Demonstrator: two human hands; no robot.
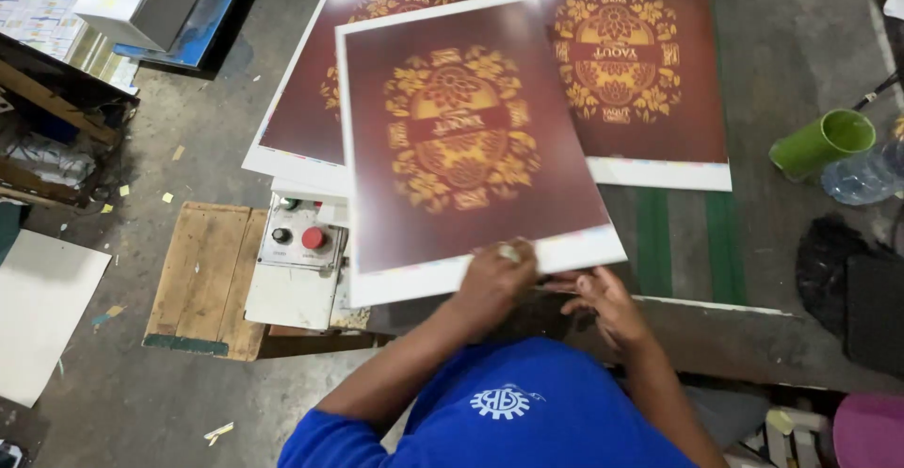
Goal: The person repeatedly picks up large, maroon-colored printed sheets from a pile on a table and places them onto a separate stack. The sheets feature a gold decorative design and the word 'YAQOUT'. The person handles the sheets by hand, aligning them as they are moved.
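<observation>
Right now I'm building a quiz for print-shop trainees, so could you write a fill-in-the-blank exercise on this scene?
1. The left hand holds the top printed sheet by its ____ bottom margin.
2. The gold ornament on that sheet sits on a dark ____ ground.
3. On the control box left of the sheet, the bigger round button is ____.
4. The cup lying at the right is ____.

Missing words: white; maroon; red; green
</observation>
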